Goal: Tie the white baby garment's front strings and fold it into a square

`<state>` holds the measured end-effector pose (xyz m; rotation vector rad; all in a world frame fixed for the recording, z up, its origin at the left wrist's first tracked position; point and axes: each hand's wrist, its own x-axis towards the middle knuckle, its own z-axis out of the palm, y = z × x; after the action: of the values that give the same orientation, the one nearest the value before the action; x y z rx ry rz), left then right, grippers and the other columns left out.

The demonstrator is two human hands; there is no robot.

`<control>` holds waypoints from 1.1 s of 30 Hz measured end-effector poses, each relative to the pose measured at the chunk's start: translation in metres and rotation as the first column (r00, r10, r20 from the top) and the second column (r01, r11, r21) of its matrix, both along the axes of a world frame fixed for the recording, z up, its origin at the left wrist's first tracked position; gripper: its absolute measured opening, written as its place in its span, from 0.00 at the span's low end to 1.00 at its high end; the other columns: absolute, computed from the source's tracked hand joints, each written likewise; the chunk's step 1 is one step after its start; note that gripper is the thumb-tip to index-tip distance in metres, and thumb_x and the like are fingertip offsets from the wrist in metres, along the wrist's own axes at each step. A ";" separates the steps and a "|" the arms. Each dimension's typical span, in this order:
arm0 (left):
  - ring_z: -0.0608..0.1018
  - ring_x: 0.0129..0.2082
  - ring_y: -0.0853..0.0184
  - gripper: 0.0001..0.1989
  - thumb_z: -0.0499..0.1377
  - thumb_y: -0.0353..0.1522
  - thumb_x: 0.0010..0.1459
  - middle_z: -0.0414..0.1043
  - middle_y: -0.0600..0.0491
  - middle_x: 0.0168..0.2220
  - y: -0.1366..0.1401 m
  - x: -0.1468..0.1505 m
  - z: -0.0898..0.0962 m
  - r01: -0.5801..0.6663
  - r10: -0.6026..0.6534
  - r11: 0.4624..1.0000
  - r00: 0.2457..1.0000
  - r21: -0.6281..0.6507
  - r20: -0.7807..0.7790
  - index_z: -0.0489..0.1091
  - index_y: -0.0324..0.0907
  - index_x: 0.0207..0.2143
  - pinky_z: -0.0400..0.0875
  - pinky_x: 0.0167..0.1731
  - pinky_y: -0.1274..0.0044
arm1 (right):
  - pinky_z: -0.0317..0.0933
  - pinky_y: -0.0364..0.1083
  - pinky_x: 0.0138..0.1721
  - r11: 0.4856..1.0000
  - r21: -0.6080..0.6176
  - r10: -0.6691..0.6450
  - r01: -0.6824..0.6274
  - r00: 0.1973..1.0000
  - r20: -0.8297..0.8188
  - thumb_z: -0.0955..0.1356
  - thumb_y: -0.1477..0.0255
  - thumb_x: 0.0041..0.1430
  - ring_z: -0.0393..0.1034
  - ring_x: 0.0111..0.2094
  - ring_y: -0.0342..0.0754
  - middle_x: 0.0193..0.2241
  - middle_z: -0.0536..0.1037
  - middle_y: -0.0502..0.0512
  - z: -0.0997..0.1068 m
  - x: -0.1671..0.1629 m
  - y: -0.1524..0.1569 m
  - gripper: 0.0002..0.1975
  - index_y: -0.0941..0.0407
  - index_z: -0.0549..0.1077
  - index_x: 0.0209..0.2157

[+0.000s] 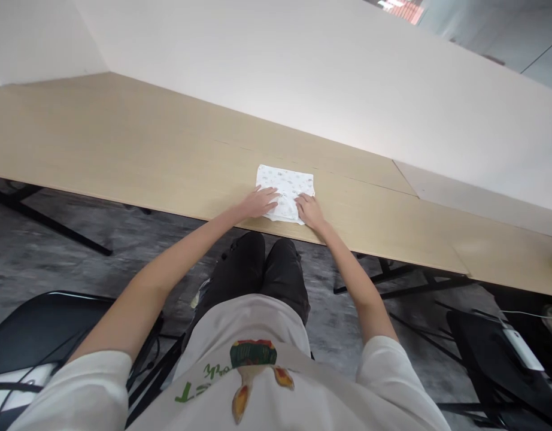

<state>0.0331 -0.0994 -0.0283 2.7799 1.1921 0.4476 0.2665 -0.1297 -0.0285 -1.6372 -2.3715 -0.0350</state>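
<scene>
Cloth, one: white with a small scattered print, roughly rectangular, lying on the table near its front edge, just beyond the person's knees; near border uneven, middle slightly rumpled between the hands. Left hand: palm down on the cloth's left side, fingers extended and spread toward the middle. Right hand: on the cloth's right side, fingers bent, tips on the fabric; whether it pinches any is unclear. Hands apart, a strip of cloth showing between them. Table: pale wood tone, long, with visible seams. Partition: white, upright along the table's far side. Chairs, black: one at left, one at right, the latter bearing a white object, kind indistinct. Floor: mottled grey.
</scene>
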 end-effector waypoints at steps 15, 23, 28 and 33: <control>0.74 0.49 0.55 0.15 0.51 0.32 0.59 0.75 0.42 0.45 0.039 0.037 0.011 -0.209 0.200 0.977 0.966 0.039 0.165 0.75 0.40 0.42 0.66 0.51 0.63 | 0.62 0.46 0.45 0.974 -0.097 -0.224 0.205 0.941 -0.254 0.64 0.75 0.60 0.71 0.41 0.50 0.39 0.79 0.59 0.017 -0.019 0.036 0.13 0.59 0.75 0.45; 0.75 0.48 0.59 0.17 0.51 0.29 0.54 0.78 0.52 0.43 0.008 -0.056 0.024 0.018 -0.019 1.000 0.986 0.005 0.165 0.79 0.47 0.38 0.65 0.55 0.64 | 0.60 0.51 0.52 0.997 0.047 -0.062 0.067 0.993 -0.100 0.59 0.81 0.57 0.70 0.47 0.56 0.44 0.78 0.63 0.018 0.043 -0.013 0.20 0.60 0.77 0.45; 0.77 0.47 0.62 0.19 0.50 0.35 0.57 0.78 0.53 0.47 -0.017 -0.074 0.011 0.095 -0.083 0.993 0.983 -0.066 0.162 0.79 0.49 0.41 0.69 0.51 0.70 | 0.62 0.50 0.53 0.997 0.001 0.082 -0.082 0.992 -0.093 0.59 0.83 0.56 0.71 0.48 0.53 0.47 0.78 0.61 0.006 0.064 -0.046 0.22 0.58 0.78 0.45; 0.79 0.45 0.61 0.19 0.50 0.41 0.61 0.79 0.52 0.45 -0.017 -0.066 -0.001 0.058 -0.053 0.998 0.984 -0.022 0.172 0.78 0.49 0.44 0.71 0.49 0.69 | 0.63 0.52 0.55 0.997 0.022 0.081 -0.079 0.985 -0.151 0.61 0.78 0.59 0.71 0.51 0.53 0.50 0.77 0.61 -0.003 0.059 -0.053 0.18 0.56 0.78 0.46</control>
<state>-0.0329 -0.1166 -0.0296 2.6806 1.0719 0.6459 0.3255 -0.1829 -0.0311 -1.4805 -2.3128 0.0824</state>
